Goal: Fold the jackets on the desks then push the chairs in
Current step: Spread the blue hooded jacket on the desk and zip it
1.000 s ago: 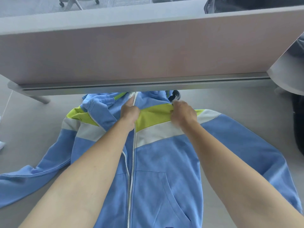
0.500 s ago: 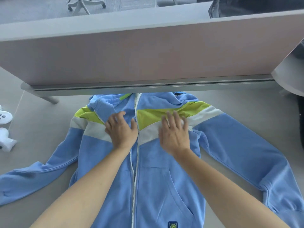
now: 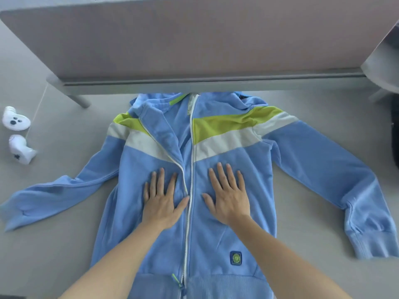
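While two hands [image 3: 162, 201] [image 3: 230, 197] press, one jacket [image 3: 226, 234] lies flat.

1 jacket [image 3: 216, 234], 2 hands [image 3: 160, 203] [image 3: 231, 201], 2 white controllers [image 3: 16, 121] [image 3: 21, 148], 1 divider panel [image 3: 194, 39]

a wide pinkish-beige fabric divider panel [image 3: 194, 39] stands across the back, seated in a grey metal rail [image 3: 194, 84] along its lower edge. a grey slanted leg [image 3: 74, 97] comes down from the rail's left end. at the far left lie two white plastic handheld controllers, the farther one [image 3: 16, 121] showing dark round buttons, the nearer one [image 3: 20, 148] just beside it. a thin pale cord [image 3: 36, 113] runs slantwise past them. a dark shape [image 3: 395, 130] is cut off at the right edge.
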Tool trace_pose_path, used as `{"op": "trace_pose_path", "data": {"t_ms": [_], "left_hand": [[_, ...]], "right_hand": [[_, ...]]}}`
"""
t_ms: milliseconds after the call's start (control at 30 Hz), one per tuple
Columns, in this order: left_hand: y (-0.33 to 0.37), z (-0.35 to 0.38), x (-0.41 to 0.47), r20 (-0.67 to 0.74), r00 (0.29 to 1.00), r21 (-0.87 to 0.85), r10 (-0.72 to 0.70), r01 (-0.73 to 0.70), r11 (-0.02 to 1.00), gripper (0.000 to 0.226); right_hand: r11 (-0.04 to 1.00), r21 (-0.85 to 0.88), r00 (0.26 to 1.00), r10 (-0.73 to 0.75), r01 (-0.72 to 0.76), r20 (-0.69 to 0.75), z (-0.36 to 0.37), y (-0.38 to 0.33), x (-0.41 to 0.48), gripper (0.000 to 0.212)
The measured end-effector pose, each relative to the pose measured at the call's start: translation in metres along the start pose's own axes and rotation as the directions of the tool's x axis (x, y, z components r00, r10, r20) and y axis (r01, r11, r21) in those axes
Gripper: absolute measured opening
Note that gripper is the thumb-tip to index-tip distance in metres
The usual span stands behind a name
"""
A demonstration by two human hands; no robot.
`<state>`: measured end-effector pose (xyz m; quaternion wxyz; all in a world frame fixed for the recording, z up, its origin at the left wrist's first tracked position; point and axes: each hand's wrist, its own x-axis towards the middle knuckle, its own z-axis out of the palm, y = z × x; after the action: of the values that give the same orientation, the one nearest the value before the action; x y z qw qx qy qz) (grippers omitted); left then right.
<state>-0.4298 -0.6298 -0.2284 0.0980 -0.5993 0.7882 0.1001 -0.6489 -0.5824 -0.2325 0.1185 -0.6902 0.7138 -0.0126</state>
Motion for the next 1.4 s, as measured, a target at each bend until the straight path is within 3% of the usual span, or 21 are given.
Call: {"op": "trace_pose_path", "data": {"t_ms": [333, 467, 567, 700, 767, 900, 1000, 1100, 1200, 1333, 1400], "left_hand": [[-0.004, 0.026, -0.089, 0.013, 1.000, -0.037, 0.012, -0.011, 0.999, 0.084], [-0.006, 0.024, -0.121, 0.123, 0.991, -0.050, 0.042, -0.036, 0.998, 0.085], [-0.006, 0.010, -0.130, 0.227, 0.974, -0.132, 0.026, 0.004, 0.991, 0.077], [-0.013, -0.021, -0.107, 0.184, 0.982, -0.315, -0.036, 0.094, 0.945, 0.064], [-0.023, -0.037, -0.083, 0.208, 0.975, -0.385, -0.076, 0.153, 0.910, 0.057], [-0.044, -0.060, -0.042, 0.265, 0.956, -0.289, -0.125, 0.202, 0.936, 0.057], [-0.048, -0.070, -0.021, 0.264, 0.954, -0.140, -0.142, 0.183, 0.973, 0.066], [-0.048, -0.075, 0.000, 0.227, 0.963, -0.110, -0.146, 0.175, 0.979, 0.070], [-0.056, -0.074, 0.025, 0.086, 0.987, -0.143, -0.138, 0.150, 0.978, 0.056], [-0.070, -0.078, 0.058, 0.094, 0.994, -0.300, -0.062, 0.087, 0.950, 0.029], [-0.072, -0.085, 0.075, 0.103, 0.995, -0.344, -0.010, 0.045, 0.938, 0.038]], "right_hand": [[0.998, -0.068, 0.998, -0.013, 0.017, 0.055, 0.015, -0.020, -0.082, 0.075], [0.996, -0.083, 0.999, 0.020, -0.016, 0.043, 0.023, -0.035, -0.123, 0.074], [0.994, -0.105, 0.995, 0.033, -0.023, 0.096, 0.022, -0.038, -0.131, 0.077], [0.994, -0.096, 0.976, 0.075, -0.057, 0.202, 0.007, -0.046, -0.121, 0.081], [0.994, -0.052, 0.985, 0.099, -0.092, 0.142, -0.002, -0.058, -0.112, 0.082], [0.999, 0.020, 0.999, 0.050, -0.050, 0.002, -0.007, -0.101, -0.080, 0.061], [0.994, 0.089, 0.997, 0.059, -0.063, 0.050, -0.017, -0.127, -0.048, 0.038], [0.986, 0.091, 0.986, 0.132, -0.142, 0.106, -0.019, -0.134, -0.022, 0.024], [0.941, 0.192, 0.960, 0.271, -0.280, 0.074, -0.020, -0.130, -0.003, 0.016], [0.770, 0.370, 0.853, 0.493, -0.520, 0.173, -0.022, -0.121, 0.012, 0.033], [0.663, 0.397, 0.770, 0.583, -0.635, 0.257, -0.028, -0.120, 0.023, 0.033]]}}
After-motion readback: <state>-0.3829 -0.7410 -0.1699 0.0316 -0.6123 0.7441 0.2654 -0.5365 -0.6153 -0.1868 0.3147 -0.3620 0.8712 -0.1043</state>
